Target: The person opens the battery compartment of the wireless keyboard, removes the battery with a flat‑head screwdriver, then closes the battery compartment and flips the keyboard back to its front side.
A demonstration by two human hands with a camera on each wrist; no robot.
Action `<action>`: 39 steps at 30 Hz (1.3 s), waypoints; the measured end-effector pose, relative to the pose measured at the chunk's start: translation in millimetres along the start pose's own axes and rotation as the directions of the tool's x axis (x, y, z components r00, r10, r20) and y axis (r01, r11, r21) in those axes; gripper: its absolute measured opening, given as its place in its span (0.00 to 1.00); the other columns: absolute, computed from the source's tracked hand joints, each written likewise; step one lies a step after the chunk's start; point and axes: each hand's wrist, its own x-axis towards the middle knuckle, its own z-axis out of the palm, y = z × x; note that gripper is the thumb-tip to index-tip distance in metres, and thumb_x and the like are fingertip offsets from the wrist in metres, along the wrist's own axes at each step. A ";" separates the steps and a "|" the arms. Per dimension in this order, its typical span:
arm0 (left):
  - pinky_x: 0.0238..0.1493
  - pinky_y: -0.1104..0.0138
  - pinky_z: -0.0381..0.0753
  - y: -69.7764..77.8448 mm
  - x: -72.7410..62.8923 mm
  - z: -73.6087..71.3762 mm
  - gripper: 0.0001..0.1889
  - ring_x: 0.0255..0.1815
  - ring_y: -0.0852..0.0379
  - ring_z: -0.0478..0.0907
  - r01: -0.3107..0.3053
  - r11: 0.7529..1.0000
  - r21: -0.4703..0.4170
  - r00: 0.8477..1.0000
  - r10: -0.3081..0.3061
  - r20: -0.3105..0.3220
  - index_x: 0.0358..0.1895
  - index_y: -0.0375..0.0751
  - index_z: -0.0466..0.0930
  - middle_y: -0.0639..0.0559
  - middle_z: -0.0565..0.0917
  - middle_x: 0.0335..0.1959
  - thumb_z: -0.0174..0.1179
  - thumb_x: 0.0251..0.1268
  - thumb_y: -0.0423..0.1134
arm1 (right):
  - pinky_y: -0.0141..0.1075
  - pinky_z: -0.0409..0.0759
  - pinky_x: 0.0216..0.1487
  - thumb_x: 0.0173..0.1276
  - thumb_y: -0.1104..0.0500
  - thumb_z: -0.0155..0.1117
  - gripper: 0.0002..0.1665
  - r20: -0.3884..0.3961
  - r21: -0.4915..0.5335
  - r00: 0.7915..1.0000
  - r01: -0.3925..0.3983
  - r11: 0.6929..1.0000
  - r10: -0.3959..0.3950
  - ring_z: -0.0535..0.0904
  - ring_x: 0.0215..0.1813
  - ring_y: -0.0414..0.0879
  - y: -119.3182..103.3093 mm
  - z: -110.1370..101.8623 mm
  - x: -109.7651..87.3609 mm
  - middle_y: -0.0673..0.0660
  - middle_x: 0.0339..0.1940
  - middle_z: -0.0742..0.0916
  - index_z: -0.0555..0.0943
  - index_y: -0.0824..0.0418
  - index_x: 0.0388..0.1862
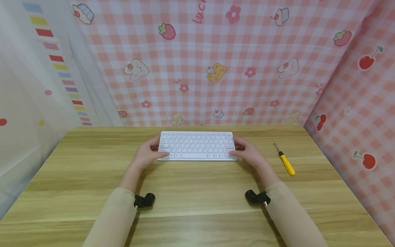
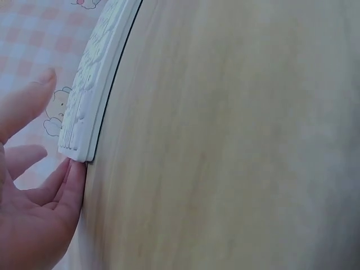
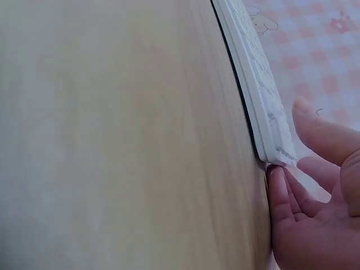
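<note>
Evidently, left hand and right hand are touching the keyboard endwise, fingers loosely parted, gripping nothing; it is lying toward the table's far edge. Good practice should be pressing both ends equally.

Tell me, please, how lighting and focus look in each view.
Head: soft light, a sheen on the wood-grain tabletop, shadows beside the beige sleeves, legends on the white compact keyboard too small to read; left wrist: tabletop blurred, dimming toward lower right; right wrist: tabletop blurred, dimming toward lower left.
</note>
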 end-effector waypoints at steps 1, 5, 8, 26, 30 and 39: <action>0.44 0.74 0.77 0.3 -0.6 -0.2 0.42 0.51 0.43 0.77 -0.002 1.000 0.012 1.000 0.002 0.007 0.72 0.31 0.64 0.33 0.79 0.59 0.73 0.53 0.30 | 0.40 0.73 0.59 0.67 0.66 0.67 0.42 0.003 0.011 1.000 0.003 1.000 -0.003 0.72 0.60 0.62 0.3 0.1 -0.9 0.73 0.62 0.76 0.58 0.71 0.76; 0.46 0.70 0.78 0.3 -3.4 -1.2 0.42 0.48 0.44 0.77 -0.014 0.997 0.082 0.998 0.009 0.057 0.71 0.27 0.64 0.33 0.81 0.51 0.75 0.51 0.32 | 0.30 0.75 0.50 0.66 0.69 0.67 0.42 0.005 0.028 1.000 0.014 1.000 -0.014 0.75 0.55 0.59 2.5 -0.9 -6.3 0.73 0.56 0.78 0.58 0.74 0.74; 0.45 0.68 0.78 -1.0 -4.9 -2.1 0.44 0.45 0.45 0.77 -0.023 0.993 0.117 0.996 0.012 0.093 0.71 0.25 0.62 0.35 0.81 0.46 0.76 0.50 0.32 | 0.28 0.74 0.46 0.65 0.68 0.68 0.43 0.012 0.024 1.000 0.018 1.000 -0.019 0.74 0.51 0.55 2.5 -2.7 -11.9 0.71 0.54 0.79 0.58 0.73 0.75; 0.41 0.67 0.81 22.6 -38.9 -16.0 0.49 0.40 0.49 0.76 -0.137 0.973 0.185 0.974 0.099 0.203 0.73 0.22 0.56 0.41 0.80 0.41 0.77 0.50 0.34 | 0.45 0.76 0.59 0.66 0.61 0.70 0.45 0.081 -0.102 0.995 0.060 0.993 -0.052 0.75 0.57 0.57 -17.8 -18.8 -47.9 0.69 0.67 0.73 0.59 0.65 0.77; 0.41 0.67 0.82 27.1 -53.2 -16.3 0.50 0.40 0.50 0.77 -0.114 0.975 0.192 0.975 0.073 0.209 0.73 0.23 0.55 0.41 0.78 0.43 0.77 0.50 0.35 | 0.42 0.79 0.57 0.65 0.63 0.71 0.45 0.111 -0.121 0.991 0.081 0.989 -0.067 0.77 0.56 0.57 -20.6 -20.3 -57.4 0.70 0.65 0.73 0.60 0.67 0.76; 0.38 0.68 0.83 21.6 -75.3 -13.8 0.51 0.37 0.52 0.78 -0.093 0.979 0.183 0.968 0.045 0.247 0.73 0.22 0.54 0.41 0.76 0.42 0.78 0.49 0.33 | 0.35 0.80 0.55 0.63 0.64 0.72 0.46 0.172 -0.107 0.982 0.093 0.990 -0.074 0.77 0.57 0.57 -21.3 -19.9 -74.2 0.71 0.64 0.72 0.59 0.69 0.76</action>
